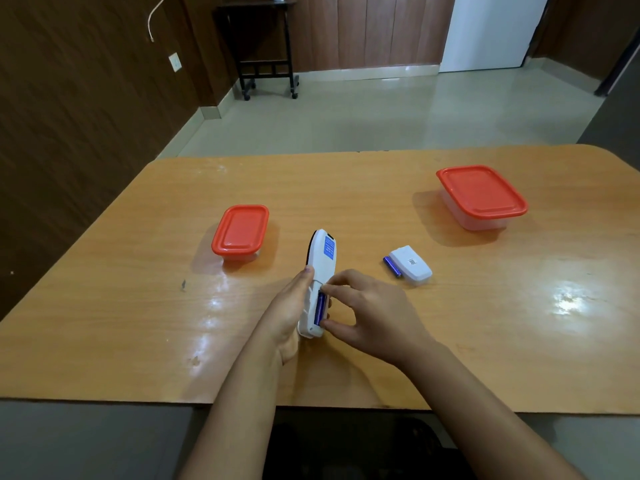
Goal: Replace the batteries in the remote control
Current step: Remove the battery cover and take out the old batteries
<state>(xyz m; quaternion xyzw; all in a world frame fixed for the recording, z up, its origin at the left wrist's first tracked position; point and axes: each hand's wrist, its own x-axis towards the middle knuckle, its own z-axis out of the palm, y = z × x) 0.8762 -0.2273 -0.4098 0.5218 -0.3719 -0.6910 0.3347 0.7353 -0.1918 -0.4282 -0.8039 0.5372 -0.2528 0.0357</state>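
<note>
Two hands are seen over the near middle of the tabletop [138, 306]. The white remote control [322, 261] is held back side up, its far end pointing away; a blue label is noted near that end. The left hand [291, 306] is wrapped round the remote's near left side, thumb laid along the left edge, fingers curled beneath. The compartment at the near end is uncovered. One blue battery [320, 304] is seen lying lengthwise in it. The right hand [370, 317] is curled, forefinger set at the battery's far end and thumb at its near end, so the battery is pinched between them. Whether the battery is fully seated cannot be told. To the right, a white battery cover [412, 265] is laid on the tabletop, with a second battery [392, 266], also blue, touching its left side. A smaller container [240, 232] with a red lid is noted left of the remote. A larger container [481, 195], also red-lidded, is set far right, well apart. Both are closed.
</note>
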